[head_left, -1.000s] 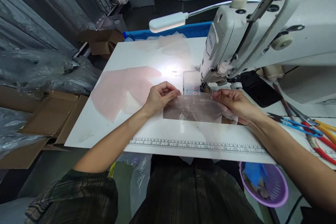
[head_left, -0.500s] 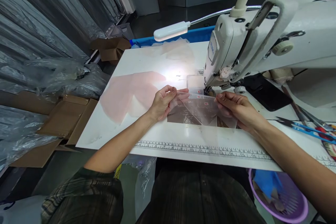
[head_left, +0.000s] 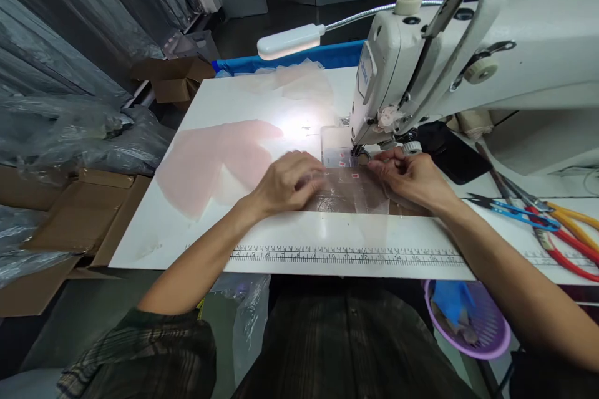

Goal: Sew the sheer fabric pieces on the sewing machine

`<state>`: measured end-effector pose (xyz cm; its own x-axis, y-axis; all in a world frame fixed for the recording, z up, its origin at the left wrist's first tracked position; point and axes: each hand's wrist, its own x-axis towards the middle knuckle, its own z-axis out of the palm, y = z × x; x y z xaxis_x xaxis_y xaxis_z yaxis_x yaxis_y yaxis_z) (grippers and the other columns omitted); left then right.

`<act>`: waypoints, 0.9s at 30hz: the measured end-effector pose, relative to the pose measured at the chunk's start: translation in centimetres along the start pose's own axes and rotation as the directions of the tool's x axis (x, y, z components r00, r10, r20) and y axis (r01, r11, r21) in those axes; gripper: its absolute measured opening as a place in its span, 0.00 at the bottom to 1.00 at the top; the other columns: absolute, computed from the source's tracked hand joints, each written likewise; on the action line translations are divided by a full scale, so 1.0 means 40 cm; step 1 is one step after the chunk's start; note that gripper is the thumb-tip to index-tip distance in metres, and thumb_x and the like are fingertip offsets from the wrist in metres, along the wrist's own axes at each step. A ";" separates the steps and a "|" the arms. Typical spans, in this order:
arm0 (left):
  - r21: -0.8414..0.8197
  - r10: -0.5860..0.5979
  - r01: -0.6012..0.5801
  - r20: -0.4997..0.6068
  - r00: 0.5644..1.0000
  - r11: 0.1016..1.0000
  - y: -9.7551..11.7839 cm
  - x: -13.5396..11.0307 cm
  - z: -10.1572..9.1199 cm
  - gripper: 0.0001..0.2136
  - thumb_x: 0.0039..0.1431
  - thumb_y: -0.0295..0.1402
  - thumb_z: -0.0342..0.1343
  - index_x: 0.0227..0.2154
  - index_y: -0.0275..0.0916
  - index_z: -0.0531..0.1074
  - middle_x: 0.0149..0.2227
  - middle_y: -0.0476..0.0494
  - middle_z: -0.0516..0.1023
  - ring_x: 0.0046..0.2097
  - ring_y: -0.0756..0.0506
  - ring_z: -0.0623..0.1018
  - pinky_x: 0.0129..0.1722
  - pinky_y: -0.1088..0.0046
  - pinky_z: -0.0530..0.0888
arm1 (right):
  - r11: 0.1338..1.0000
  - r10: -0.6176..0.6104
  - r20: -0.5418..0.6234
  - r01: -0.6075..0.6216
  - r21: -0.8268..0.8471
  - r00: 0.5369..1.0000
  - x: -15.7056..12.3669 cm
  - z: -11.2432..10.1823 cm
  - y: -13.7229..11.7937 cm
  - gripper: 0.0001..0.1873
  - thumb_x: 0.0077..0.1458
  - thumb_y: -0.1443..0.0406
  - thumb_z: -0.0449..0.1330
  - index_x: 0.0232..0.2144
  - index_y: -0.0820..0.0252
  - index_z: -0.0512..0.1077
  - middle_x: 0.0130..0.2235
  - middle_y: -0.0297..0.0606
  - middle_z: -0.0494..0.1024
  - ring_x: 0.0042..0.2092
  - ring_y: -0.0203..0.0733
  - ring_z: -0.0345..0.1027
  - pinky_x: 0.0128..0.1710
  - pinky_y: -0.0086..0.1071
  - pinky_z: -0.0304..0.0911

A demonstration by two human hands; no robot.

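The left hand [head_left: 287, 181], at the middle of the frame, curls palm-down over the left part of a brown patch [head_left: 322, 202] on the table; its fingertips are blurred, so I cannot tell whether they grip anything. The right hand [head_left: 412, 177], right of centre, appears to pinch the edge of a sheer fabric [head_left: 372, 198] between thumb and forefinger. The fabric lies at the centre of the frame, over the patch and just in front of the presser foot [head_left: 358, 151].

The fabric is thin and looks slippery; if only one hand controls it, the edge could skew or pucker. The right fingertips sit just beside the foot, so a needle started early could catch skin or an unaligned fold. Its sheerness against the patch also makes a doubled layer easy to miss.

Further out, the sewing machine [head_left: 397, 43] fills the upper right, its lamp [head_left: 290, 42] throwing glare on the white table [head_left: 276, 234] that could hide the fabric's edge. Pale pink pieces [head_left: 210, 156] lie left of centre, apart from the hand. Blue snips [head_left: 510, 212] lie near the right forearm, where a sweep of the arm might knock them.
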<state>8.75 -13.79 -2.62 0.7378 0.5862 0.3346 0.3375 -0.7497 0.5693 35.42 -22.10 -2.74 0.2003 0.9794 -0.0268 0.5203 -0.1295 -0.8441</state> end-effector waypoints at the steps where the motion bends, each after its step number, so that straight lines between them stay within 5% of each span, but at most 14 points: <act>1: -0.015 0.072 -0.071 0.127 0.989 0.997 0.006 -0.004 0.004 0.15 0.62 0.44 0.60 0.46 0.42 0.76 0.51 0.39 0.81 0.53 0.38 0.78 0.56 0.52 0.72 | 0.999 0.007 0.058 -0.009 0.032 0.998 -0.001 -0.004 -0.004 0.20 0.47 0.50 0.72 0.34 0.57 0.74 0.20 0.27 0.64 0.23 0.34 0.56 0.22 0.31 0.53; 3: -0.061 0.170 -0.159 0.274 0.947 0.985 0.020 -0.009 0.012 0.22 0.56 0.46 0.66 0.51 0.43 0.75 0.59 0.37 0.75 0.59 0.34 0.74 0.60 0.47 0.68 | 0.991 0.037 0.142 -0.055 0.126 0.989 -0.006 -0.008 -0.018 0.24 0.41 0.52 0.75 0.34 0.58 0.73 0.20 0.25 0.63 0.22 0.31 0.55 0.21 0.29 0.52; 5: -0.094 0.166 -0.146 0.256 0.952 0.985 0.031 -0.010 0.011 0.25 0.55 0.47 0.67 0.53 0.42 0.75 0.63 0.34 0.71 0.62 0.31 0.71 0.61 0.45 0.67 | 0.961 0.080 0.176 -0.123 0.249 0.981 -0.012 -0.003 -0.038 0.24 0.40 0.53 0.75 0.33 0.59 0.73 0.21 0.25 0.64 0.22 0.29 0.54 0.20 0.28 0.52; 9: -0.349 -0.083 0.166 0.240 0.967 0.922 0.045 -0.009 -0.023 0.27 0.63 0.55 0.54 0.51 0.36 0.75 0.45 0.33 0.81 0.43 0.40 0.81 0.41 0.62 0.79 | 0.854 0.147 0.330 -0.288 0.433 0.932 -0.019 0.030 -0.085 0.19 0.45 0.55 0.74 0.31 0.59 0.73 0.20 0.28 0.68 0.20 0.30 0.58 0.16 0.26 0.53; 12: -0.574 -0.191 0.415 0.411 0.892 0.706 0.046 -0.010 -0.048 0.37 0.59 0.66 0.47 0.50 0.35 0.73 0.36 0.37 0.81 0.32 0.45 0.82 0.29 0.71 0.78 | 0.733 0.072 0.468 -0.365 0.574 0.881 -0.014 0.062 -0.115 0.15 0.51 0.57 0.71 0.37 0.59 0.76 0.29 0.35 0.78 0.29 0.35 0.72 0.24 0.26 0.68; 15: -0.621 -0.268 0.532 0.472 0.840 0.575 0.041 -0.013 -0.051 0.37 0.55 0.66 0.54 0.51 0.35 0.71 0.35 0.38 0.81 0.33 0.44 0.83 0.29 0.73 0.79 | 0.702 -0.044 0.499 -0.328 0.632 0.866 -0.009 0.075 -0.122 0.17 0.58 0.57 0.66 0.47 0.58 0.75 0.44 0.43 0.82 0.44 0.40 0.78 0.41 0.33 0.76; 18: -0.566 -0.402 0.592 0.435 0.806 0.574 0.039 -0.017 -0.034 0.30 0.56 0.47 0.67 0.55 0.35 0.67 0.32 0.44 0.80 0.31 0.46 0.83 0.29 0.74 0.80 | 0.895 -0.054 0.364 -0.116 0.431 0.930 -0.016 0.060 -0.094 0.16 0.62 0.58 0.61 0.50 0.59 0.75 0.46 0.45 0.82 0.44 0.42 0.78 0.42 0.37 0.76; 20: -0.522 -0.458 0.606 0.397 0.795 0.600 0.044 -0.018 -0.019 0.27 0.57 0.36 0.67 0.56 0.35 0.66 0.31 0.47 0.79 0.29 0.48 0.82 0.30 0.74 0.81 | 0.975 -0.190 0.258 0.150 0.165 0.947 -0.027 0.047 -0.063 0.16 0.64 0.59 0.59 0.51 0.57 0.76 0.45 0.44 0.82 0.43 0.45 0.77 0.44 0.40 0.75; 22: -0.469 -0.490 0.603 0.351 0.798 0.645 0.053 -0.016 -0.005 0.25 0.59 0.32 0.65 0.57 0.35 0.66 0.31 0.47 0.79 0.28 0.50 0.81 0.29 0.75 0.81 | 0.888 -0.418 0.275 0.453 -0.078 0.866 -0.036 0.039 -0.030 0.17 0.65 0.61 0.56 0.52 0.57 0.77 0.45 0.46 0.80 0.46 0.49 0.75 0.48 0.46 0.72; 24: -0.401 -0.524 0.588 0.267 0.809 0.703 0.061 -0.012 0.004 0.26 0.60 0.31 0.65 0.58 0.35 0.64 0.30 0.48 0.78 0.26 0.51 0.80 0.27 0.77 0.80 | 0.708 -0.573 0.332 0.657 -0.259 0.749 -0.037 0.039 -0.001 0.19 0.64 0.65 0.54 0.53 0.57 0.78 0.46 0.50 0.77 0.49 0.53 0.71 0.49 0.51 0.70; 27: -0.329 -0.554 0.565 0.135 0.821 0.757 0.060 -0.007 0.012 0.29 0.59 0.34 0.66 0.60 0.37 0.63 0.30 0.50 0.78 0.23 0.53 0.77 0.24 0.79 0.78 | 0.554 -0.634 0.339 0.715 -0.428 0.695 -0.018 0.044 0.031 0.21 0.62 0.67 0.54 0.54 0.58 0.77 0.44 0.51 0.74 0.46 0.55 0.68 0.46 0.53 0.69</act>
<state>9.64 -15.91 -1.71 0.4977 0.8556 -0.1420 0.4795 -0.1350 0.8671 34.47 -22.72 -4.70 -0.4726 0.8150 0.3353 0.7862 0.5618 -0.2574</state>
